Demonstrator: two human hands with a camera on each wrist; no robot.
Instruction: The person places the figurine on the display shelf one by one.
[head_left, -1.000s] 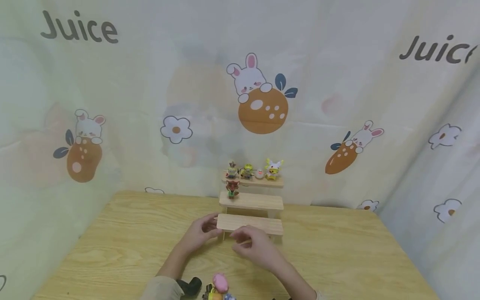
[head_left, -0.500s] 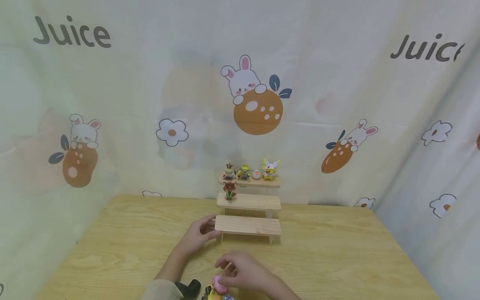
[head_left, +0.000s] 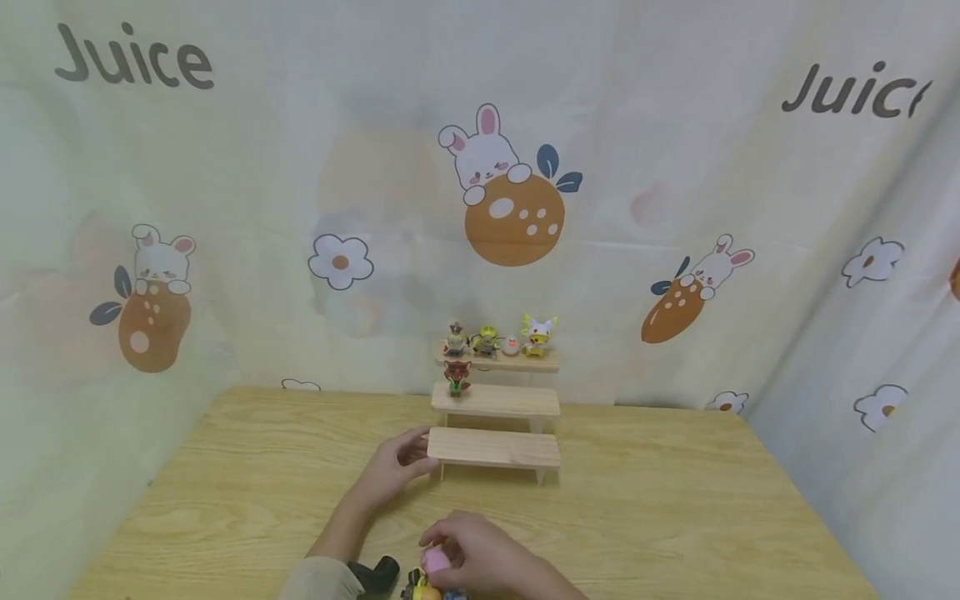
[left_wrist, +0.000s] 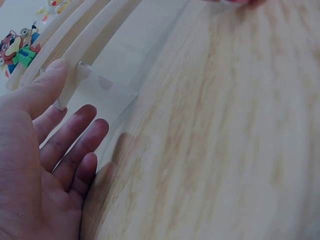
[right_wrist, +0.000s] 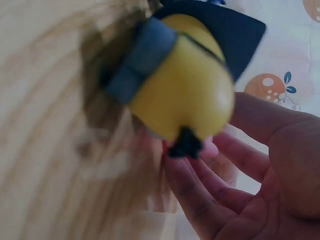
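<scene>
My left hand grips the left end of the lowest step of a wooden three-tier display stand, thumb at the step's edge. In the left wrist view, the stand's clear side support shows beside the spread fingers. Near the front of the table, my right hand pinches a small pink figurine between thumb and fingers. A yellow toy figure with blue and black parts mostly hides that figurine in the right wrist view. A fox figurine stands at the left of the middle step.
Several small figurines line the top step. By the left sleeve lies a black curved object, with yellow toys and a blue one at the frame's bottom edge. A printed curtain hangs behind the wooden table.
My right hand has come away from the lowest step, down toward the front of the table, and taken hold of the pink figurine. The left hand stays at the stand.
</scene>
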